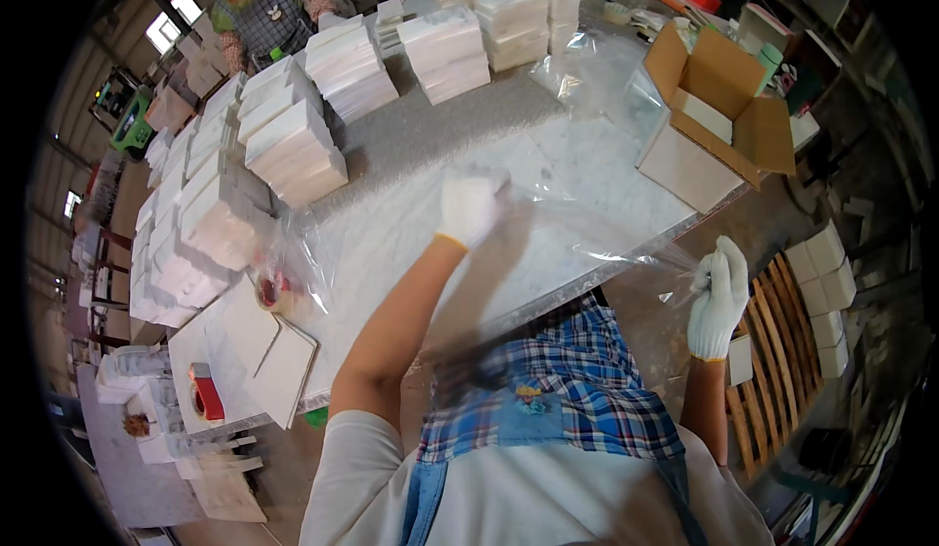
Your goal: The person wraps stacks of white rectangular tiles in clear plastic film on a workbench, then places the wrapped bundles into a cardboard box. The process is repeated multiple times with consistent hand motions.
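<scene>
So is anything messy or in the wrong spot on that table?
A little: the pale flat sheets poke out past the near edge of the table, so they look askew. Loose clear plastic also lies rumpled beside the open box. I see nothing clearly spilled or broken.

Clear plastic film (641,250) between hands (719,301)

The left hand (471,205) and right hand (719,296) hold film (611,236) across the table's (386,223) near edge. Stacks (293,150) line its far and left edges; a box (690,159) sits by the right corner, tape (206,392) at the near left.
</scene>
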A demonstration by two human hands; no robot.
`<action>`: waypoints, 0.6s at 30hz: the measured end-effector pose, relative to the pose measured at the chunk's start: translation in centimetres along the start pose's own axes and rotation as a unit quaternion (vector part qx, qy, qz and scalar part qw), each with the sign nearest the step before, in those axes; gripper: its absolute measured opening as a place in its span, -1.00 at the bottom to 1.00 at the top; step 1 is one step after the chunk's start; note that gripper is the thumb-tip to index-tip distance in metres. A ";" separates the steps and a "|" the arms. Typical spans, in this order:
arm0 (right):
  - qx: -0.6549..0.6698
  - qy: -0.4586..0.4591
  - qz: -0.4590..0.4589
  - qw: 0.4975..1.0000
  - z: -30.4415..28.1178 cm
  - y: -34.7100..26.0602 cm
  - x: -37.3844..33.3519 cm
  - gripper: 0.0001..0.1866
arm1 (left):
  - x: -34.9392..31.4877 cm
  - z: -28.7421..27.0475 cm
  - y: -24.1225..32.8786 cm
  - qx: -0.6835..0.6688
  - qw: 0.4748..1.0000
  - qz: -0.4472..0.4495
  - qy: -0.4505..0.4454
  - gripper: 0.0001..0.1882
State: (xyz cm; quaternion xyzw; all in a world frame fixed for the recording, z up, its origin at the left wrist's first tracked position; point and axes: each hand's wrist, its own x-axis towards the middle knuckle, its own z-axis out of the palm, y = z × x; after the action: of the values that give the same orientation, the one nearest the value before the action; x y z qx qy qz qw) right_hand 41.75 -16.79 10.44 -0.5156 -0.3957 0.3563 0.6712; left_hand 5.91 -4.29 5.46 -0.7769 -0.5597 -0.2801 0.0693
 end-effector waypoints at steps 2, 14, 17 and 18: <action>0.021 0.001 0.004 1.000 -0.3 0.2 -0.3 -0.67 | 2.7 -2.3 -0.1 0.091 0.989 0.068 0.091 -0.93; -0.058 -0.158 0.200 0.965 -2.1 3.9 -7.1 -0.71 | -4.6 0.6 -3.0 0.168 0.964 0.203 -0.027 -0.87; -0.101 -0.280 0.257 0.919 -3.1 4.1 -8.7 -0.73 | -6.6 0.3 -2.8 0.180 0.963 0.190 -0.061 -0.81; -0.144 -0.332 0.209 0.909 -3.5 4.8 -8.8 -0.73 | -7.2 0.0 -2.8 0.182 0.962 0.191 -0.066 -0.81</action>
State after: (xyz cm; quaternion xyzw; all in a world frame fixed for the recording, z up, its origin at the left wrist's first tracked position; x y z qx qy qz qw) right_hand 40.74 -25.02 3.78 -0.5296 -0.5259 0.5780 0.3300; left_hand 1.84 -9.25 1.16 -0.8602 -0.4461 -0.1033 0.2243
